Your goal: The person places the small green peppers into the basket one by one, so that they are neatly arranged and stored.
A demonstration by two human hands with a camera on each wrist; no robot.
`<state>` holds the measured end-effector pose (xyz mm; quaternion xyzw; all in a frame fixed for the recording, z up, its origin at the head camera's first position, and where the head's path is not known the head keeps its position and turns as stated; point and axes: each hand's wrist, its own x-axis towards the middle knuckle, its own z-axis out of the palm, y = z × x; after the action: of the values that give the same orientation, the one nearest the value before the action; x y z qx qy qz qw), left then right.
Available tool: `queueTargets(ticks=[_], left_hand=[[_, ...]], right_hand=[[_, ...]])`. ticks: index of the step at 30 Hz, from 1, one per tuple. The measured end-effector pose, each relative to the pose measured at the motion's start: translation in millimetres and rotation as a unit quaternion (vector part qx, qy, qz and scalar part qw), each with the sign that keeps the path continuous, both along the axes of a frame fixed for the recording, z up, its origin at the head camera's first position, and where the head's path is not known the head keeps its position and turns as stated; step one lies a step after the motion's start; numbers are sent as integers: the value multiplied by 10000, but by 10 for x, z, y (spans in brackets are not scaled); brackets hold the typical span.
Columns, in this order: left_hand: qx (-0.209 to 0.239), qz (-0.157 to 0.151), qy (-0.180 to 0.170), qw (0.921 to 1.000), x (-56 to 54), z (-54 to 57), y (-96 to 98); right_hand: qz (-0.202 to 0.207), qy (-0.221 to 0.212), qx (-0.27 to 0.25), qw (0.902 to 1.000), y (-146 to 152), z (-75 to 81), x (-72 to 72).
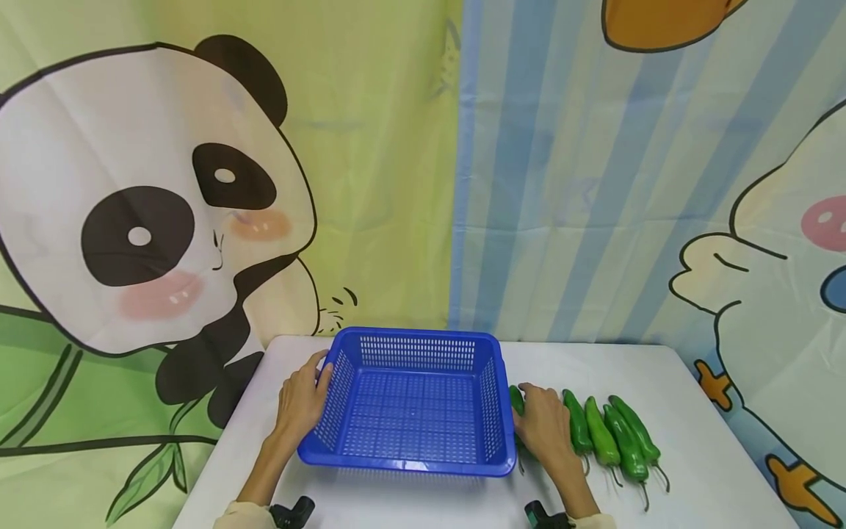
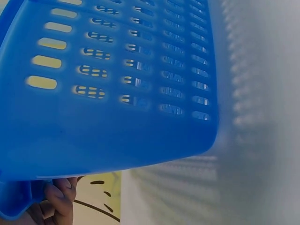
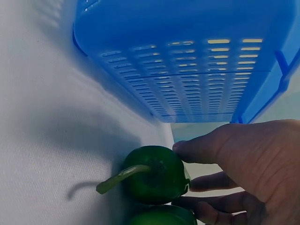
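Note:
A blue plastic basket (image 1: 405,466) with slotted walls stands on the white table, nothing inside it. My left hand (image 1: 302,404) grips the rim at its left side; in the left wrist view, curled fingers (image 2: 63,194) show under that rim. Just right of the basket, my right hand (image 1: 545,426) pinches a long green pepper (image 3: 152,176) by its sides, thumb on one side and fingers on the other. Its stem points toward me, and the hand covers much of it in the head view. A second green pepper (image 3: 164,216) lies close beside it in the right wrist view.
Several more green peppers (image 1: 601,437) lie in a row on the table (image 1: 714,455) to the right of my right hand, stems toward me. Behind the table hangs a cloth backdrop (image 1: 390,184) with a cartoon panda.

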<state>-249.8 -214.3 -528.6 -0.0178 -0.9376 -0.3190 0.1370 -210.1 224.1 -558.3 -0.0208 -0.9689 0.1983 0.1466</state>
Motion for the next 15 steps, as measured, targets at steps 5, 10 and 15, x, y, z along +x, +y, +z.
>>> queueTargets(ticks=[5, 10, 15], left_hand=[[20, 9, 35, 10000, -2, -14, 1], [44, 3, -20, 10000, -5, -18, -12], [105, -6, -91, 9999, -7, -5, -17]], right_hand=[[13, 16, 61, 10000, -8, -17, -20], [25, 61, 58, 10000, -22, -6, -34], [-64, -23, -18, 10000, -42, 28, -50]])
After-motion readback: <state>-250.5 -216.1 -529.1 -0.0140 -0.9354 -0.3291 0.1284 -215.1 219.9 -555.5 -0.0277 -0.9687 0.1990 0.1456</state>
